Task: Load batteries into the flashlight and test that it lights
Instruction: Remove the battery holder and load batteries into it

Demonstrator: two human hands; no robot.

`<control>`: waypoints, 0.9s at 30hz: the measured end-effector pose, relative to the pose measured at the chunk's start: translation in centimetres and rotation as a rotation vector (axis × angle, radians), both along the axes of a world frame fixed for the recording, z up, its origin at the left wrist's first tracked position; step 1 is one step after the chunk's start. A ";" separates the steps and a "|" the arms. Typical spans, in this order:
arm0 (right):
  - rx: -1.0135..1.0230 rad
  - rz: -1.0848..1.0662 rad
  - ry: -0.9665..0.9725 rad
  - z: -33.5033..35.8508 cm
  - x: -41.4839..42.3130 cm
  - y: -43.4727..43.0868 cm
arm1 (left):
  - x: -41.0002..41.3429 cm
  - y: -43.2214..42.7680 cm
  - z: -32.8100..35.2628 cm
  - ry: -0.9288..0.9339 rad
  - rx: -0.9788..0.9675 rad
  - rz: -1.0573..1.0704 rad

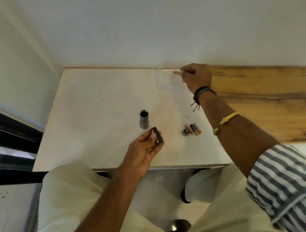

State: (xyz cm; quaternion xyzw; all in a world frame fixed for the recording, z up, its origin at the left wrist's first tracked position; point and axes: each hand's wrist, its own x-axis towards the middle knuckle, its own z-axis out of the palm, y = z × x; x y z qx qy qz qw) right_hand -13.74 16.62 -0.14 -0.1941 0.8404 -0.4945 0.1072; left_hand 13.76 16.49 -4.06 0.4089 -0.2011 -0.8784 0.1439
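Observation:
The grey flashlight body [144, 119] stands upright on the white table [98, 108] with its open end up. My left hand [145, 151] holds a black battery holder [157, 138] with a battery showing in it, near the table's front. My right hand [196, 77] reaches to the far edge and pinches a copper-coloured battery [176, 72] over a clear plastic container [165, 78]. Several loose batteries [193, 129] lie to the right of the flashlight, next to the round grey tail cap [186, 132].
A white wall rises right behind the table. A wooden surface [264, 99] adjoins the table on the right. My legs in light trousers are below the table's front edge. A dark window frame [9, 134] is at the left.

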 end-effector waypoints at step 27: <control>0.504 0.297 0.425 2.9 0.6 -1.0 | 1.4 1.6 2.4 0.118 0.028 -0.012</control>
